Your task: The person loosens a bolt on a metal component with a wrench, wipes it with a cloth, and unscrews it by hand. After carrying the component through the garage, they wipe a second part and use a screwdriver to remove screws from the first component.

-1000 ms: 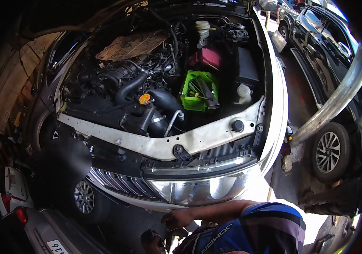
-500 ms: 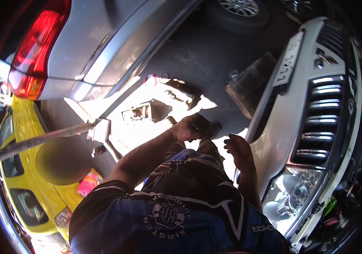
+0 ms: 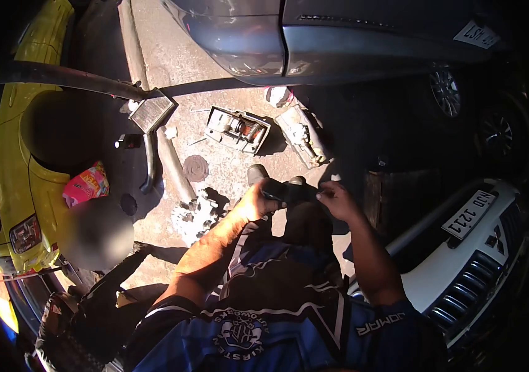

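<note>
My left hand (image 3: 257, 203) is wrapped around a dark, flat-looking object (image 3: 272, 188) in front of my waist. Shadow hides the details of that object. To its right, my right hand (image 3: 337, 202) is raised with its fingers curled and the fingertips close together, a short gap away from the dark object. Whatever may be between those fingertips is too dark to make out. Below the hands are my shoes (image 3: 256, 173). On the ground beyond them lie an open metal case (image 3: 217, 131) with parts inside and a metal assembly (image 3: 302, 137) on a flat piece.
A white car front (image 3: 441, 279) is close on my right, beside a dark box (image 3: 394, 197). A grey car (image 3: 233, 43) stands ahead. Leftward are a metal engine part (image 3: 195, 217), a finned rectangular part (image 3: 153, 110), a pink bag (image 3: 87, 186), a yellow car (image 3: 4, 136) and a crouching person (image 3: 100, 304).
My view has turned, bringing more of the sunlit ground and the crouching person into sight. My left hand still holds the dark object; my right hand has come nearer to it.
</note>
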### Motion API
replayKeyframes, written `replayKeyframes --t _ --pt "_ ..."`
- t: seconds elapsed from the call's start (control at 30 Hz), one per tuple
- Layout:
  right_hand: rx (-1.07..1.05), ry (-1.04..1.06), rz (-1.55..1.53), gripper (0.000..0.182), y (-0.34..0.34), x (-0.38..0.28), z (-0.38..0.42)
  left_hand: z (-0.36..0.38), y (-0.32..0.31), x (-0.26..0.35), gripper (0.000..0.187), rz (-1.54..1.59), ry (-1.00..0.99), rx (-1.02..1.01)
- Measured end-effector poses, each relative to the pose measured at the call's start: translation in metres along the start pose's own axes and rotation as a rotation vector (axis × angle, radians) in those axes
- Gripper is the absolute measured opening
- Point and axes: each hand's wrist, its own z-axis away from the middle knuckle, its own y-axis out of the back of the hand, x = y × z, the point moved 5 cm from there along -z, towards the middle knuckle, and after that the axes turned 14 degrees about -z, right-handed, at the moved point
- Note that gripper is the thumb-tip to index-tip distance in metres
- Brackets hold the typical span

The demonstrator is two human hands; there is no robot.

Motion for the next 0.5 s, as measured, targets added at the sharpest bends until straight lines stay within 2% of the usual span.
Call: replayKeyframes --t 0.1,0.2,0.3,0.33,0.4,0.43,0.47,0.5 --pt "-0.136 0.0 0.226 0.038 -0.032 0.013 -0.076 -0.017 0.021 -0.021 0.048 0.182 -0.037 0.15" --pt "-0.179 0.093 0.422 0.036 -0.054 0.053 -0.143 -0.023 0.024 -0.048 0.059 0.49 -0.026 0.314" --pt "-0.197 0.259 0.675 0.035 -0.077 0.113 -0.241 -0.05 0.033 -0.108 0.063 0.535 -0.05 0.437" --pt "-0.136 0.155 0.714 0.038 -0.085 0.116 -0.27 -0.06 0.037 -0.125 0.064 0.527 -0.055 0.463" --pt "-0.231 0.341 0.879 0.041 -0.109 0.137 -0.332 -0.074 0.055 -0.148 0.064 0.486 -0.066 0.508" --pt "-0.164 0.307 0.912 0.043 -0.111 0.155 -0.365 -0.081 0.063 -0.154 0.066 0.432 -0.078 0.511" --pt "-0.129 0.208 0.856 0.044 -0.113 0.137 -0.371 -0.085 0.068 -0.158 0.066 0.392 -0.081 0.52" --pt "-0.117 0.197 0.889 0.044 -0.118 0.13 -0.384 -0.086 0.076 -0.161 0.066 0.341 -0.087 0.523"
